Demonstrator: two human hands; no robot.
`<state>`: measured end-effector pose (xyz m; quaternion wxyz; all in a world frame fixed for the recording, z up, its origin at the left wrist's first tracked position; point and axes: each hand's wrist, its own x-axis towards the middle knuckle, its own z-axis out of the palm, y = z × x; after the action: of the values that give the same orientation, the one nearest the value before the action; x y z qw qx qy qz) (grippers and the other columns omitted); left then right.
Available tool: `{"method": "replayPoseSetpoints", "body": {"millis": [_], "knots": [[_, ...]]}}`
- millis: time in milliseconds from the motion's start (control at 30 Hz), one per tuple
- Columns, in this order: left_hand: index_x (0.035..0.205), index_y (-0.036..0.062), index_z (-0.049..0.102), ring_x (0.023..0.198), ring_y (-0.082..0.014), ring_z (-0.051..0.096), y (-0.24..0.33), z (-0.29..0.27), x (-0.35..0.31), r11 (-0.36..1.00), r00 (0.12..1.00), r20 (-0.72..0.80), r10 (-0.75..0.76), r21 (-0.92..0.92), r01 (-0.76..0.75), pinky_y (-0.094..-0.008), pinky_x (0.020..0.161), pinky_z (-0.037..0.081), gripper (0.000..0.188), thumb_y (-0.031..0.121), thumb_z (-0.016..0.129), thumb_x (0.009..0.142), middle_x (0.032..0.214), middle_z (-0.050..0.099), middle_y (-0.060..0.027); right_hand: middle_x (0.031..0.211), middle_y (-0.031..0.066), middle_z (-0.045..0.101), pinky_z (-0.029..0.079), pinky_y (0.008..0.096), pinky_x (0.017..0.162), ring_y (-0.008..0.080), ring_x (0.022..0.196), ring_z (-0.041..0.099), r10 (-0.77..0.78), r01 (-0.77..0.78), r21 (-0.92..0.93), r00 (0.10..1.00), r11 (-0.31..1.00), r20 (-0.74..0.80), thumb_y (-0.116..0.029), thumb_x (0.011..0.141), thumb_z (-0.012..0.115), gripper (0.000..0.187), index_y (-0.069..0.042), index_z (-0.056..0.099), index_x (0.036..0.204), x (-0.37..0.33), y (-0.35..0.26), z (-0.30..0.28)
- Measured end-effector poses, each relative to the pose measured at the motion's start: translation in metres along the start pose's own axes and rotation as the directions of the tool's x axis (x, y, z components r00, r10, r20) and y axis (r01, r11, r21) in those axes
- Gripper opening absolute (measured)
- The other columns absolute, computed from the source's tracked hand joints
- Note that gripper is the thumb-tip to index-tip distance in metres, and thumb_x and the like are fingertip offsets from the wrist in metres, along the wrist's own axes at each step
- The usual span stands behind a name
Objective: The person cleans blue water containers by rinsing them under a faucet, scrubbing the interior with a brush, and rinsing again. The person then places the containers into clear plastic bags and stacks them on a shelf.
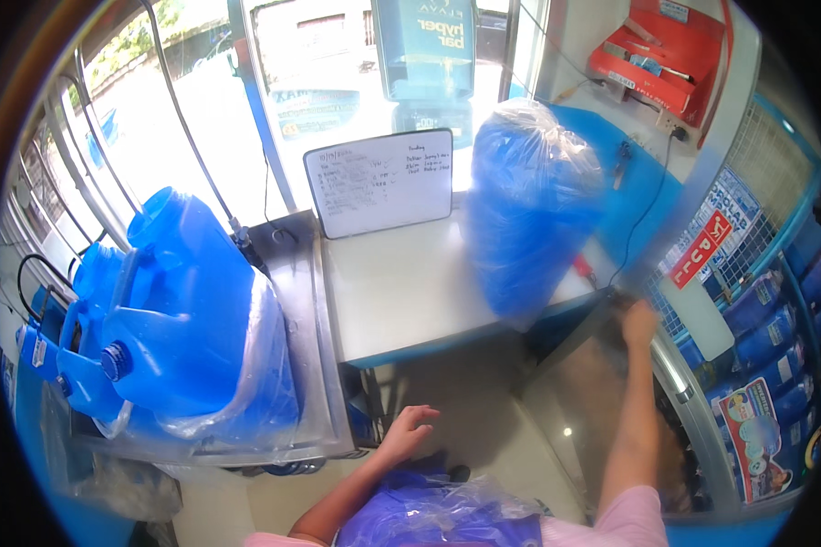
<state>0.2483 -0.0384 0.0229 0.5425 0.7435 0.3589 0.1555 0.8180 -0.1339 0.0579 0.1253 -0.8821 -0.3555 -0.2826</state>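
Observation:
My left hand [410,434] hovers over the floor, below the white counter, with its fingers loosely stretched and nothing in them. Below it, a purple-blue bundle in clear plastic [442,512] lies against my front at the lower edge. My right arm reaches forward, and my right hand [639,324] is beside the frame of a glass door [675,365], close to a dark part at its edge. Blur hides what those fingers touch. A large blue container wrapped in clear plastic [534,214] stands on the counter [401,292], left of that hand.
Blue water jugs [187,310] with handles and caps stand in a metal sink [324,383] on the left. Behind the counter a whiteboard [380,182] leans by the window. At upper right hangs a red tray [657,68] with tools. A red sign [702,248] marks the door.

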Motion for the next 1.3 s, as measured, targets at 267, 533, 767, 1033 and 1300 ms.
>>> {"method": "replayPoseSetpoints", "body": {"millis": [267, 533, 767, 1033, 1300], "knots": [[0.119, 0.0044, 0.06, 0.11, -0.016, 0.056, -0.009, -0.048, -0.014, 0.968, 0.969, 0.241, 0.05, -0.252, 0.013, -0.0295, 0.095, 0.045, 0.032, 0.003, 0.053, 0.087, 0.116, 0.062, -0.006, 0.089, 0.0197, 0.066, 0.041, 0.0507, 0.086, 0.0366, 0.09, 0.061, 0.213, -0.227, 0.151, 0.971, 0.962, 0.105, -0.013, 0.084, 0.054, 0.022, -0.002, 0.06, 0.102, -0.127, -0.132, -0.115], [0.128, 0.0036, 0.054, 0.113, -0.0189, 0.055, 0.03, -0.081, -0.029, 0.93, 0.778, 0.523, 0.347, -0.083, -0.359, -0.0309, 0.095, 0.044, 0.042, 0.002, 0.057, 0.086, 0.127, 0.056, -0.0113, 0.089, 0.0141, 0.066, 0.037, 0.046, 0.101, 0.0299, 0.096, 0.061, 0.267, -0.237, 0.276, 0.961, 0.932, -0.077, -0.003, 0.077, 0.054, 0.016, -0.003, 0.065, 0.089, -0.297, -0.227, -0.245], [0.123, 0.0008, 0.057, 0.11, -0.0383, 0.057, 0.115, -0.023, -0.085, 0.681, 0.284, 0.717, 0.637, -0.349, -0.644, -0.0368, 0.093, 0.046, 0.049, -0.002, 0.051, 0.075, 0.12, 0.059, -0.0207, 0.086, 0.014, 0.068, 0.047, 0.0424, 0.091, 0.0283, 0.091, 0.064, 0.574, -0.5, 0.407, 0.815, 0.765, -0.076, 0.009, 0.07, 0.051, 0.021, 0.0, 0.065, 0.083, -0.432, -0.284, -0.398], [0.13, 0.0036, 0.055, 0.109, -0.0266, 0.062, 0.123, 0.036, -0.18, 0.691, -0.506, 0.694, 0.512, -0.683, -0.238, -0.0361, 0.095, 0.046, 0.056, -0.002, 0.047, 0.075, 0.122, 0.063, -0.0178, 0.077, 0.0125, 0.067, 0.052, 0.0332, 0.058, 0.0234, 0.066, 0.066, 0.179, 0.077, 0.732, 0.948, 0.677, -0.265, -0.001, 0.072, 0.059, 0.009, -0.002, 0.068, 0.073, -0.431, -0.395, -0.544], [0.119, 0.0077, 0.064, 0.107, -0.035, 0.06, 0.054, 0.109, -0.24, 0.552, -0.752, 0.645, 0.136, -0.68, -0.483, -0.0407, 0.093, 0.046, 0.046, 0.001, 0.052, 0.075, 0.115, 0.064, -0.0218, 0.114, 0.0142, 0.06, 0.045, 0.041, 0.095, 0.0334, 0.113, 0.055, 0.281, -0.334, -0.092, 0.89, 0.938, -0.36, 0.002, 0.074, 0.06, 0.028, -0.006, 0.066, 0.099, -0.321, -0.229, -0.509]]}}
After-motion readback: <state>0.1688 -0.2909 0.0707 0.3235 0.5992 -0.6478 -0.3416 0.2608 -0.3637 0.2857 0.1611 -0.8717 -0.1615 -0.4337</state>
